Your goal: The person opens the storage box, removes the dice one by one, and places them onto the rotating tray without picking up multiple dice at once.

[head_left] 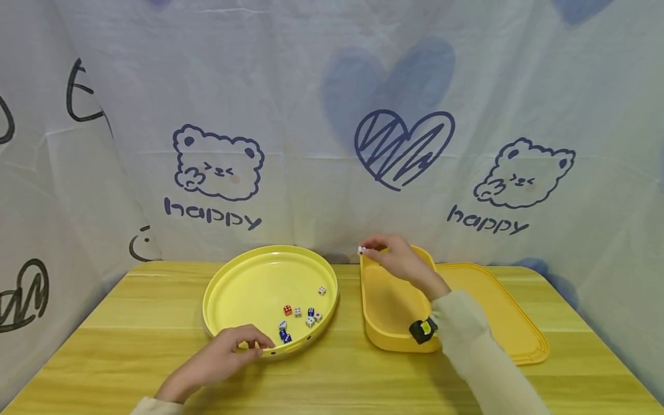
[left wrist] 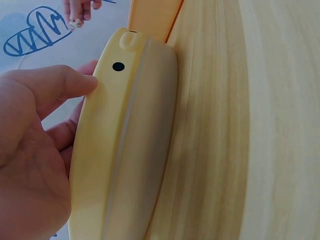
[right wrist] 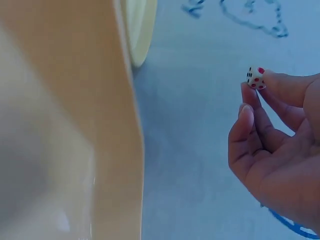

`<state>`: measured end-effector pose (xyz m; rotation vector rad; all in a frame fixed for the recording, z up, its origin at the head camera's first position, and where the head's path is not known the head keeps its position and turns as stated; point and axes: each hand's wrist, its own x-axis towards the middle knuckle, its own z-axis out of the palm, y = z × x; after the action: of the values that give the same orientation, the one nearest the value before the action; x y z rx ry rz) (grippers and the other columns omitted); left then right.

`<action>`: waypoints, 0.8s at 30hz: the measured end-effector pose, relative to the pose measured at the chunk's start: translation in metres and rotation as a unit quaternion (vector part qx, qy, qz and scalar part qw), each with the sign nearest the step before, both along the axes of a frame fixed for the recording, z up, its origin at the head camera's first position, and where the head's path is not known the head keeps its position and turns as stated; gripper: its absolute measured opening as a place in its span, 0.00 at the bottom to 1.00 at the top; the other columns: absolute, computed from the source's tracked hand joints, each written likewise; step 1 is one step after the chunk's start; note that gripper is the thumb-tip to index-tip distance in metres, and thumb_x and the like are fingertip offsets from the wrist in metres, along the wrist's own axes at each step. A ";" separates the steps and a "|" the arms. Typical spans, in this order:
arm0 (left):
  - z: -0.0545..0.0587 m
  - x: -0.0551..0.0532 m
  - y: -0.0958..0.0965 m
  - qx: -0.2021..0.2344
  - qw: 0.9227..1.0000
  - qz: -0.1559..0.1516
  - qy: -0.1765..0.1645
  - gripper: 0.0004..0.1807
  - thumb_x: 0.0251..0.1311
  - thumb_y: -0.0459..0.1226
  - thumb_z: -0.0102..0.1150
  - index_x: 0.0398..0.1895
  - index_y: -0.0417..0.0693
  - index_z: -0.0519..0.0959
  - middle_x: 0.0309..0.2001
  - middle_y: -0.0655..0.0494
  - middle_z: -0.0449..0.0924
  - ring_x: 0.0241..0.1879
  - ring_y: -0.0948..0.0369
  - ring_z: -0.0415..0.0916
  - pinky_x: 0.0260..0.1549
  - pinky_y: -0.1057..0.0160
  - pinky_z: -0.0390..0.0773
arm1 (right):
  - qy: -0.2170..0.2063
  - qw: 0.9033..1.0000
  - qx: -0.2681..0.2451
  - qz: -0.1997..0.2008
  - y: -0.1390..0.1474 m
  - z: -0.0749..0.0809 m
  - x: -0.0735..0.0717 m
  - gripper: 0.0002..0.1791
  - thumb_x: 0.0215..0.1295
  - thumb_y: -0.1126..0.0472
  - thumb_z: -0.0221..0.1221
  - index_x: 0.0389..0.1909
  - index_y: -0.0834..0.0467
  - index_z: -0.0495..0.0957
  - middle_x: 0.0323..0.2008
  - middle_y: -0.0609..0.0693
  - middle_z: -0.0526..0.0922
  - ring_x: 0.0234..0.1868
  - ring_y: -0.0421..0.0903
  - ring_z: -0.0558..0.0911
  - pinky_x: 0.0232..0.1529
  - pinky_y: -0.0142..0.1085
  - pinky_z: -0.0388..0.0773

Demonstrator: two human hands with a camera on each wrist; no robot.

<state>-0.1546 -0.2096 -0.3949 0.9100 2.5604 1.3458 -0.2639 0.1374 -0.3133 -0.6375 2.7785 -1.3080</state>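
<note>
A white die with red and black pips is pinched between the thumb and fingertip of my right hand. In the head view that hand is over the far left part of a deep orange-yellow box. My left hand grips the near rim of a round yellow tray, thumb outside and fingers over the inner side. Inside the tray lie several dice, mostly toward its right and near side: a red die, blue dice and white dice. One white die sits apart near the right wall.
A flat orange-yellow lid lies on the wooden table, right of the box and partly behind the right forearm. A white cloth with blue drawings hangs behind the table. The right wrist carries a black strap.
</note>
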 end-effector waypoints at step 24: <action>-0.001 -0.003 0.001 -0.001 1.000 -0.008 0.021 0.08 0.65 0.32 0.56 0.43 0.45 0.83 0.39 0.61 0.80 0.37 0.67 0.72 0.36 0.65 0.73 | 0.026 0.998 -0.040 0.032 -0.043 -0.042 0.051 0.08 0.65 0.64 0.61 0.43 0.61 0.83 0.37 0.47 0.82 0.40 0.46 0.77 0.40 0.37 0.75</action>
<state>-0.1574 -0.2086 -0.3962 0.9659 2.5790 1.3328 -0.2131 0.0945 -0.3550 -0.7682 2.7337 -1.4155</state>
